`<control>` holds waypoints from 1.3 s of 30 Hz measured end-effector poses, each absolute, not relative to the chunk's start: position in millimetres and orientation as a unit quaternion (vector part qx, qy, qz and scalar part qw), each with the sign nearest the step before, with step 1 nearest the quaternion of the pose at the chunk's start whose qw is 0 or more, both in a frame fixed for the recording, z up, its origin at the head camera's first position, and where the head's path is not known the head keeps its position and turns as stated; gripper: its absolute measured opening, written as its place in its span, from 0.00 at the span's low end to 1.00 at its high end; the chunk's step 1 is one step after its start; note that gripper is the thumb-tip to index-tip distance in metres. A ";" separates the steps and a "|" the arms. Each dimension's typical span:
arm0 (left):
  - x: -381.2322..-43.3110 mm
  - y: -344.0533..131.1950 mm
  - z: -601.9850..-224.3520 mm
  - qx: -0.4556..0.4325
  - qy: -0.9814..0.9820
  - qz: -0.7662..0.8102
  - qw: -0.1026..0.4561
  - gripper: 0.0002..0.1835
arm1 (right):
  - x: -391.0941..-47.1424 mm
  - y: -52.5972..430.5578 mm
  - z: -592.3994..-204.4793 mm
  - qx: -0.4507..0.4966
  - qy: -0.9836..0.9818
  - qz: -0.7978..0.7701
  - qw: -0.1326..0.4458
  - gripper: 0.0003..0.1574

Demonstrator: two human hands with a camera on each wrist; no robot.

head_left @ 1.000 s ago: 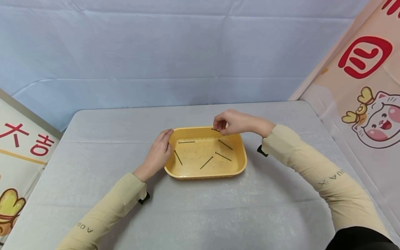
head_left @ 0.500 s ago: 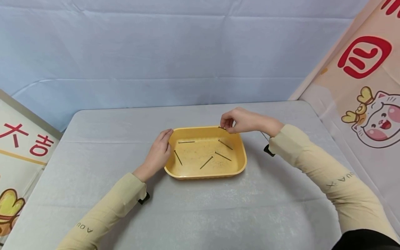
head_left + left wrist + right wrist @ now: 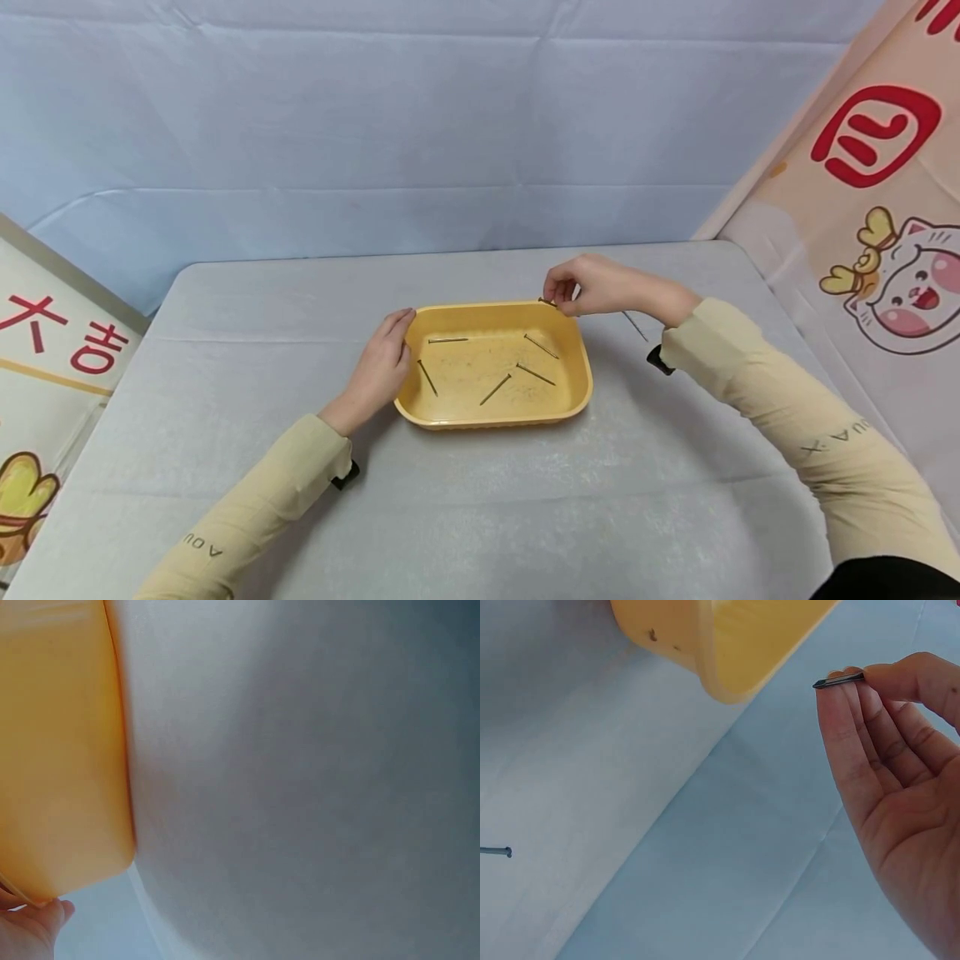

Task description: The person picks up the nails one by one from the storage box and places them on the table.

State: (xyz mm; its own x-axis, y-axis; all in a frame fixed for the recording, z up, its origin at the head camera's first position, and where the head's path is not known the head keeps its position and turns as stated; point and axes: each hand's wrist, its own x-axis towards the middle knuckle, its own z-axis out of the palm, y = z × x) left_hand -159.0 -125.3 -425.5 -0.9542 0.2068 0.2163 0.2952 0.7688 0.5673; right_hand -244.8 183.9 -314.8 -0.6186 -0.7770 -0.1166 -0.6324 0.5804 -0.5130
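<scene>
A yellow plastic basin [image 3: 480, 421] stands on the table with several nails lying apart on its floor, such as the nail [image 3: 496, 390] near the front. My left hand [image 3: 377, 372] grips its left rim; in the left wrist view the thumb [image 3: 66, 909] shows at the edge. At the far right corner, my right hand [image 3: 592, 285] is raised by the rim, pinching a nail [image 3: 838, 680] between thumb and fingertips. Its pointed end sticks out past the fingers in the right wrist view. Another nail [image 3: 635, 326] lies on the table below the right wrist.
A grey cloth covers the table [image 3: 480, 517]. Behind it hangs a pale blue cloth backdrop [image 3: 420, 142]. Printed panels flank both sides, the right panel [image 3: 795, 242] with a cartoon cat and the left panel [image 3: 45, 408] with red characters.
My right hand has moved right and slightly back with the pinched nail, from over the basin to its far right corner. The nail on the table has come into view. My left hand stays put.
</scene>
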 end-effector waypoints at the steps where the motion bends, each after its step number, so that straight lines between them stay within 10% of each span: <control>1: -159.1 -125.3 -425.5 -0.134 -0.938 -0.313 0.071 0.25 | -245.1 185.1 -315.0 -0.403 0.873 -0.217 0.165 0.07; 39: -157.5 -124.8 -424.5 -0.138 -0.936 -0.316 0.073 0.25 | -242.1 222.0 -310.9 -0.381 0.890 -0.206 0.140 0.10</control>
State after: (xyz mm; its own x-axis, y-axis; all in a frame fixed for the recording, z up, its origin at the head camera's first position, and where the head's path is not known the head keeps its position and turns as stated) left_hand -157.5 -124.8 -424.5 -0.9514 0.2114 0.2241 0.3040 0.7629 0.5706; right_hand -242.1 222.0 -310.9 -0.6705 -0.7361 -0.0927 -0.6203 0.6247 -0.4742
